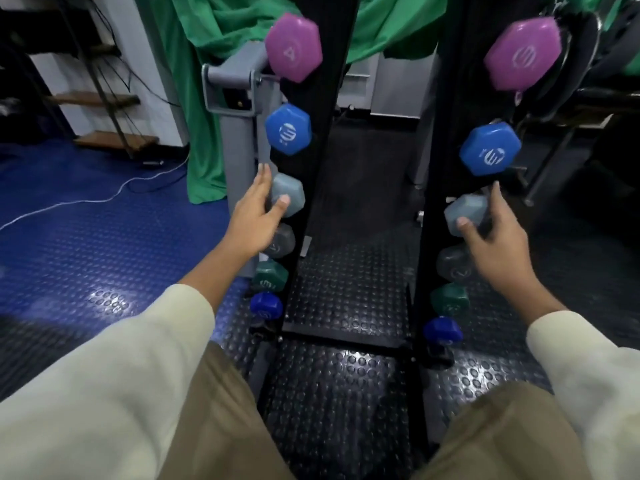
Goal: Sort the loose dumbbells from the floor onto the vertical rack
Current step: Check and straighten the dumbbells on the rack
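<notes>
So the vertical rack [429,168] is pretty much full at this point. It's two black uprights with dumbbells slotted across them, stacked top to bottom, and you only see the hex ends poking out on each side. From the top: a pink dumbbell [293,46], then a blue dumbbell [288,129], then a grey-blue dumbbell [287,199], a dark grey dumbbell [281,241], a green dumbbell [271,276] and a small dark blue dumbbell [266,305] right at the bottom. Same colour order shows up on the right upright, so each one spans both sides. I don't spot any loose ones on the black studded floor mat [346,393] around the base, at least in what's visible.

Hands: both are on the grey-blue one, third slot down. The left hand [256,216] is loosely open, fingers stretched up alongside the left head and the thumb resting on its face, more touching than gripping. The right hand [491,233] is curled around the right head of that same dumbbell, thumb across the front and fingers reaching behind, so it looks like an actual wrap-around hold. It's a bit blurry there, so I can't say how tight.

Behind the rack there's a green cloth [207,98] draped over stuff and a grey machine frame [232,77].
</notes>
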### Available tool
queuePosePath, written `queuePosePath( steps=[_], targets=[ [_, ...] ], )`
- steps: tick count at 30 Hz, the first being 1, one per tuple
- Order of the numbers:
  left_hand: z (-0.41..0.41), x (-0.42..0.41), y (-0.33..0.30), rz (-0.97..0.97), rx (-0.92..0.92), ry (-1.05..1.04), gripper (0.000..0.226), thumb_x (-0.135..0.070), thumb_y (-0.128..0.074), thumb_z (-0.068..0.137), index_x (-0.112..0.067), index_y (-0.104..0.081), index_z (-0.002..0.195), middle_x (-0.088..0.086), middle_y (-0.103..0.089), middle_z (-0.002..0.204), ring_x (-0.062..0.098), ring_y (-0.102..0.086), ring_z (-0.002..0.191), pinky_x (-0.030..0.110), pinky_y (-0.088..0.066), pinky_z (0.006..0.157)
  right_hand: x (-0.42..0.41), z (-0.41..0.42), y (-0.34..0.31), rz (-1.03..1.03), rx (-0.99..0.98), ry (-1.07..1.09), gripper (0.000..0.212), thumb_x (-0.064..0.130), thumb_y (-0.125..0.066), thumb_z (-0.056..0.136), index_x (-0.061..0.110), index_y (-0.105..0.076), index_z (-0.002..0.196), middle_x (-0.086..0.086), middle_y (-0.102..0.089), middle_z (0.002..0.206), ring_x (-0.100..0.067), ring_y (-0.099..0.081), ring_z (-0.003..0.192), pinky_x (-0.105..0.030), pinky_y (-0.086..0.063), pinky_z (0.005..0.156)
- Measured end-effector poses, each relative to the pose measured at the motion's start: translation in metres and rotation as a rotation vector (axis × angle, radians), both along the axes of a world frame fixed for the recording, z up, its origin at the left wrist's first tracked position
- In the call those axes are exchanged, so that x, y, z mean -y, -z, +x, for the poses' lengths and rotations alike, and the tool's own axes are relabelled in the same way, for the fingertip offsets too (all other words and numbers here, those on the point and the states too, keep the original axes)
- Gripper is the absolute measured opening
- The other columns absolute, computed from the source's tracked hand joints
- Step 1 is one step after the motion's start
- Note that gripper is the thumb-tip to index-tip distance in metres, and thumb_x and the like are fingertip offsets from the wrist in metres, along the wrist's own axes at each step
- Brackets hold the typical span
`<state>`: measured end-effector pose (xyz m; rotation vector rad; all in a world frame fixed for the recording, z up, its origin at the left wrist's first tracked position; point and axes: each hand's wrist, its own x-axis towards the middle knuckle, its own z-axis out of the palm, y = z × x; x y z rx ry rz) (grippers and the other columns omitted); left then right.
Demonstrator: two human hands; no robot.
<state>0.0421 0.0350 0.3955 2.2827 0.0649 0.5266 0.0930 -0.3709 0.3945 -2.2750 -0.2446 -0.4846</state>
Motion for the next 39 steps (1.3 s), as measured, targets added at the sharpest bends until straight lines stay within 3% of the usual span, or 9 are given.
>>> queuePosePath(
  steps=[3,7,10,13,17,20,25,30,39],
  targets=[
    [-0.006,0.000,0.015,-0.069,-0.058,-0.042,0.079,-0.052,-0.050,0.104,-0.041,0.002,0.163,-0.006,-0.048,0.153,0.014,-0.052,0.130,0.038,-0.047,0.105,-0.003,-0.002,0.015,0.075,-0.031,0.046,0.091,0.036,-0.067,0.101,0.017,-0.007,0.167,-0.005,-0.039,0.164,-0.026,-0.040,0.148,-0.038,-0.035,0.119],
    [-0.013,0.004,0.024,-0.133,-0.066,-0.078,0.072,-0.050,-0.042,0.108,-0.047,0.007,0.161,-0.010,-0.059,0.113,0.005,-0.057,0.092,0.018,-0.045,0.076,-0.003,-0.007,0.035,0.109,-0.139,0.094,0.092,0.035,-0.064,0.103,0.015,-0.002,0.167,-0.015,-0.056,0.149,-0.035,-0.052,0.136,-0.039,-0.041,0.108],
    [-0.019,0.005,0.037,-0.174,-0.128,-0.055,0.064,-0.053,-0.034,0.109,-0.044,0.001,0.162,-0.019,-0.052,0.140,0.003,-0.053,0.121,0.021,-0.039,0.100,0.001,-0.009,0.063,-0.023,-0.157,0.051,0.071,0.039,-0.055,0.104,0.019,-0.023,0.164,-0.019,-0.046,0.158,-0.040,-0.040,0.147,-0.047,-0.038,0.113],
    [-0.024,-0.001,0.066,-0.180,-0.183,-0.048,0.062,-0.057,-0.029,0.108,-0.031,-0.018,0.164,-0.013,-0.016,0.169,0.007,-0.016,0.155,0.038,-0.013,0.129,0.004,-0.009,0.084,-0.079,-0.158,0.070,0.062,0.024,-0.049,0.109,0.012,-0.024,0.165,-0.011,-0.012,0.173,-0.029,-0.007,0.161,-0.041,-0.015,0.128],
    [-0.026,-0.007,0.086,-0.326,-0.131,-0.127,0.057,-0.056,-0.030,0.109,-0.032,-0.033,0.160,-0.012,-0.030,0.166,0.005,-0.030,0.150,0.037,-0.017,0.128,0.002,-0.012,0.097,0.076,-0.157,0.202,0.054,0.020,-0.046,0.110,0.008,-0.033,0.162,-0.008,-0.023,0.171,-0.022,-0.021,0.159,-0.022,-0.011,0.123],
    [-0.023,-0.006,0.090,-0.427,-0.087,-0.167,0.052,-0.056,-0.031,0.108,-0.037,-0.042,0.155,-0.010,-0.042,0.160,-0.008,-0.047,0.131,0.037,-0.027,0.125,0.001,-0.012,0.102,0.107,-0.122,0.247,0.055,0.024,-0.049,0.109,0.012,-0.036,0.161,-0.009,-0.033,0.168,-0.022,-0.029,0.156,-0.033,-0.018,0.129],
    [-0.024,-0.011,0.131,-0.544,-0.292,-0.207,0.054,-0.081,-0.017,0.096,-0.064,-0.054,0.131,-0.011,-0.044,0.156,0.015,-0.037,0.146,0.042,-0.023,0.123,0.007,-0.020,0.127,0.261,-0.256,0.196,0.057,0.049,-0.039,0.110,0.045,-0.018,0.163,0.006,-0.043,0.158,-0.013,-0.041,0.138,-0.036,-0.029,0.121],
    [-0.014,-0.026,0.180,-0.656,-0.381,-0.311,0.104,-0.104,-0.021,0.068,-0.042,-0.054,0.145,0.000,-0.056,0.149,0.022,-0.052,0.135,0.048,-0.034,0.119,0.025,-0.014,0.184,0.261,-0.420,0.204,0.048,0.037,-0.042,0.111,0.032,-0.041,0.159,0.003,-0.039,0.165,-0.022,-0.035,0.153,-0.038,-0.021,0.128],
    [-0.007,-0.024,0.193,-0.733,-0.289,-0.329,0.052,-0.060,-0.041,0.102,-0.031,-0.059,0.142,-0.003,-0.068,0.129,0.011,-0.065,0.107,0.040,-0.050,0.104,0.022,-0.005,0.193,0.425,-0.409,0.306,0.046,0.036,-0.052,0.105,0.041,-0.051,0.150,0.000,-0.059,0.150,-0.021,-0.056,0.135,-0.040,-0.040,0.120]
  ],
)
